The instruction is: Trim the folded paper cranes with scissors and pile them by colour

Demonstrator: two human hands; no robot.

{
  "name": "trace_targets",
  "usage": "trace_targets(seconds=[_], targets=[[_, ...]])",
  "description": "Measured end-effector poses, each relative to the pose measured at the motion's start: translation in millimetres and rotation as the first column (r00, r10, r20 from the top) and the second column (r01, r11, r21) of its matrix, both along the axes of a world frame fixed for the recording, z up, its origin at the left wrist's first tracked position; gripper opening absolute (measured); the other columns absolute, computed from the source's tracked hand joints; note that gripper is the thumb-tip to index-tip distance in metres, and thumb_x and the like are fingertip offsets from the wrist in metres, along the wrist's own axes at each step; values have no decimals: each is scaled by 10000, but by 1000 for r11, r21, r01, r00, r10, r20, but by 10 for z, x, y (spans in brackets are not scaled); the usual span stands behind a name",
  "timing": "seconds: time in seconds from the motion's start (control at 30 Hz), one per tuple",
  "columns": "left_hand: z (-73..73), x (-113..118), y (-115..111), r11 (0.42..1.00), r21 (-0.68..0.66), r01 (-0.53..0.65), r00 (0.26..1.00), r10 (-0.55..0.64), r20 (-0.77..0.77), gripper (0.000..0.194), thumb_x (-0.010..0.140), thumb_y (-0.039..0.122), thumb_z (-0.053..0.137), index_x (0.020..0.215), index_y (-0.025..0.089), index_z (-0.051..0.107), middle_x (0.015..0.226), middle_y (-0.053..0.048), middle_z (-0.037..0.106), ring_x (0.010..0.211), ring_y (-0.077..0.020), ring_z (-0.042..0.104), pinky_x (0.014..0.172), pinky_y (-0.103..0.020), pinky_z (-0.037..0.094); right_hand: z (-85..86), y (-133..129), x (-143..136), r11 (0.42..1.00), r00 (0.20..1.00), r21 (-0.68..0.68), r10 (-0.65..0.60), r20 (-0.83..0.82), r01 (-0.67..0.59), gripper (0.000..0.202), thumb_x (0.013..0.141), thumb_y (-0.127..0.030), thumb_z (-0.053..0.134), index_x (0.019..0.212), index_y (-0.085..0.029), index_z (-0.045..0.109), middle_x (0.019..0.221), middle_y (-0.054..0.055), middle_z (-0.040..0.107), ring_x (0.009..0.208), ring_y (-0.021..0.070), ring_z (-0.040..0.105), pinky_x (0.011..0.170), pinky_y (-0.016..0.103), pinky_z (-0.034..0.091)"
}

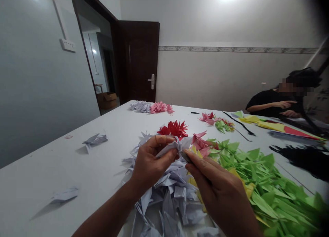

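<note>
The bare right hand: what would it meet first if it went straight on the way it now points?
Apart from the folded white paper it holds, the right hand would probably meet the left hand first; the exact depth is unclear.

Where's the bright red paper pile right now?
In the head view, the bright red paper pile is on the white table near the middle, just beyond the left hand and its white folded paper, with pink folded pieces to its right.

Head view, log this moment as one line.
left hand: pinching folded white paper; right hand: holding same paper; beneath: white paper pile; right side: green paper pile
</note>
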State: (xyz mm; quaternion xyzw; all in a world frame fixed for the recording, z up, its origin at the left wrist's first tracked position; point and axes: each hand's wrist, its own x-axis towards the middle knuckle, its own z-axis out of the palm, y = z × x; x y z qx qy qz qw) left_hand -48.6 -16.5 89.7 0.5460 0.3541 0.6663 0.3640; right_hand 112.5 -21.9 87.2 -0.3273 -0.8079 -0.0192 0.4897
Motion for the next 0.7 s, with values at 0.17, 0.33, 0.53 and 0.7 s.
trace_targets(seconds=[0.17, 0.33, 0.53, 0.7], targets=[[0, 7, -13, 1000, -24, 4, 1000, -4, -3, 143, 727, 170, 690, 853, 155, 623, 717, 8, 670, 626, -81, 651, 604, -162, 560, 1, -5, 10, 1000, 1000, -12, -1, 9, 2, 282, 897, -203, 502, 1122, -168, 668, 953, 63, 737, 776, 157, 709, 624, 218, 566], [6, -5, -19, 1000, -24, -11, 1000, 11, -13, 151, 716, 163, 689, 853, 151, 627, 725, -1, 675, 618, -89, 655, 599, -170, 568, 12, -5, 1, 1000, 1000, -5, -6, 7, 6, 282, 898, -212, 491, 1102, -153, 677, 929, 70, 738, 753, 162, 710, 599, 227, 569], [25, 4, -15, 1000, 2, -22, 1000, 22, -13, 135, 712, 156, 681, 835, 151, 627, 735, -4, 675, 628, -101, 665, 612, -192, 587, 15, -28, -11, 998, 999, -60, 13, -32, -15, 279, 877, -183, 515, 1112, -157, 663, 961, 72, 736, 800, 168, 708, 662, 249, 580], [17, 15, -10, 999, 13, -37, 999, 37, -5, 138, 706, 153, 686, 831, 153, 626, 752, -10, 683, 648, -112, 669, 631, -218, 598, 20, -39, -4, 997, 999, -71, 22, -33, -25, 273, 874, -184, 519, 1098, -156, 672, 942, 62, 740, 779, 158, 709, 656, 232, 576]])
